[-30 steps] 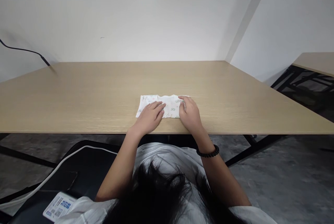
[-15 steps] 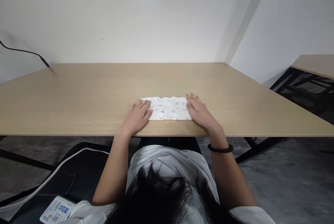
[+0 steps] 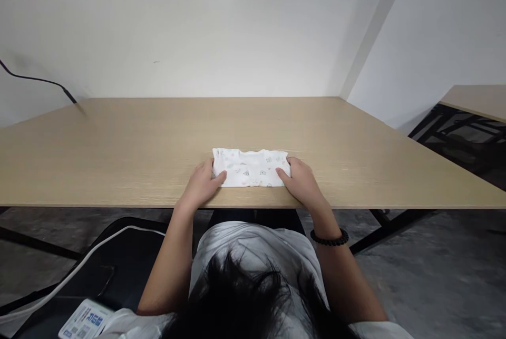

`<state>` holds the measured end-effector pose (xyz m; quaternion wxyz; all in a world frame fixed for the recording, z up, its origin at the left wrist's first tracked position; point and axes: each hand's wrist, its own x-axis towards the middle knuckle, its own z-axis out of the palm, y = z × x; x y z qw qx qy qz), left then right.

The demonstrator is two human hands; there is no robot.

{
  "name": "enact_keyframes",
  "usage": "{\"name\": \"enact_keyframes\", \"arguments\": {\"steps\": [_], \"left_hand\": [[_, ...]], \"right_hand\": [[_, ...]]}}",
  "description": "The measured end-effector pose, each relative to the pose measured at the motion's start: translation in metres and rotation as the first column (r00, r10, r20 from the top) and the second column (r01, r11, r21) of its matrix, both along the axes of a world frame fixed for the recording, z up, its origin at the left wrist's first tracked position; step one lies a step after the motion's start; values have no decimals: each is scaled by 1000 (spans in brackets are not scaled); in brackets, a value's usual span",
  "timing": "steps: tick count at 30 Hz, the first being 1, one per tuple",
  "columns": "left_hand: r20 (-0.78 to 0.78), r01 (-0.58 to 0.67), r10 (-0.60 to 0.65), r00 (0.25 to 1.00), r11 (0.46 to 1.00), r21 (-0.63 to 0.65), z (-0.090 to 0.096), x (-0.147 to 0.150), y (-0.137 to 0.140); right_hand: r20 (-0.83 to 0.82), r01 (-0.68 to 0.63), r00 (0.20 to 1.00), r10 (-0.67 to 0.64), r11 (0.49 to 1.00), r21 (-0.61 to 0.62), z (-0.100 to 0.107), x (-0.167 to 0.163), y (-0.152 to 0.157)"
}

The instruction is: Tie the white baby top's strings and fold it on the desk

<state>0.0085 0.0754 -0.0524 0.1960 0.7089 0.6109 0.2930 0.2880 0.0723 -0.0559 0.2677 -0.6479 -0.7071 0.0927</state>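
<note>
A white cloth garment (image 3: 251, 169) with small printed figures lies folded into a wide, low rectangle near the front edge of the table. My left hand (image 3: 201, 182) grips its left end, the thumb on top and the fingers tucked at or under the edge. At the right end, my right hand (image 3: 303, 181) holds it the same way, thumb over the print. Most fingertips of both hands are hidden by the cloth. The garment's upper edge dips slightly in the middle.
The wooden table (image 3: 138, 144) runs back to a white wall (image 3: 221, 46). A black cable (image 3: 39, 79) reaches its far left corner. A black chair (image 3: 126, 265) with a white cord (image 3: 90, 252) stands at lower left. Another table (image 3: 478, 97) is at right.
Both hands lay flat on the cloth's ends with fingers stretched out. Now they have slid to its outer edges and closed on them, thumbs on top.
</note>
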Motion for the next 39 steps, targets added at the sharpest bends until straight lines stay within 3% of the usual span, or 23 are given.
{"name": "enact_keyframes", "arguments": {"steps": [2, 6, 8, 11, 13, 16, 20, 24, 27, 30, 32, 36, 39], "left_hand": [[234, 36, -37, 972, 999, 11, -2, 0, 0], [634, 110, -72, 770, 994, -21, 4, 0, -7], [693, 149, -61, 718, 986, -68, 11, 0, -13], [689, 191, -28, 724, 968, -161, 19, -2, -22], [667, 173, 1, 745, 965, -195, 22, -2, -25], [623, 151, -7, 782, 972, -178, 22, -4, -28], [549, 217, -96, 831, 963, -161, 27, -11, -36], [497, 351, -235, 835, 924, -152, 42, -24, -61], [414, 444, -342, 844, 877, -181, 49, -30, -86], [204, 482, -437, 876, 821, -306, 46, -29, -108], [-8, 438, -477, 879, 813, -385, 42, -27, -119], [-371, 238, -441, 817, 845, -479, 43, -21, -133], [-393, 263, -425, 816, 877, -402, 48, -14, -132]], "right_hand": [[-178, -23, 983, 36, 997, 75, -3, -2, 0], [-545, -112, 825, 152, 988, 105, -4, -2, -6], [-671, -217, 709, 218, 972, 87, 1, 2, -13], [-751, -329, 612, 250, 943, 46, 9, 11, -24], [-752, -321, 621, 222, 947, 14, 12, 15, -29], [-738, -168, 666, 105, 986, -11, 12, 15, -31], [-774, -39, 632, 50, 999, 32, 13, 14, -44], [-768, -138, 640, 35, 988, -69, 24, 29, -84], [-736, -241, 677, 18, 950, -198, 30, 45, -118], [-653, -314, 757, 31, 893, -322, 25, 55, -139], [-547, -326, 834, 75, 867, -377, 18, 57, -144], [-302, -291, 932, 198, 907, -305, 7, 50, -143], [-278, -387, 903, 326, 900, -200, 9, 35, -140]]}}
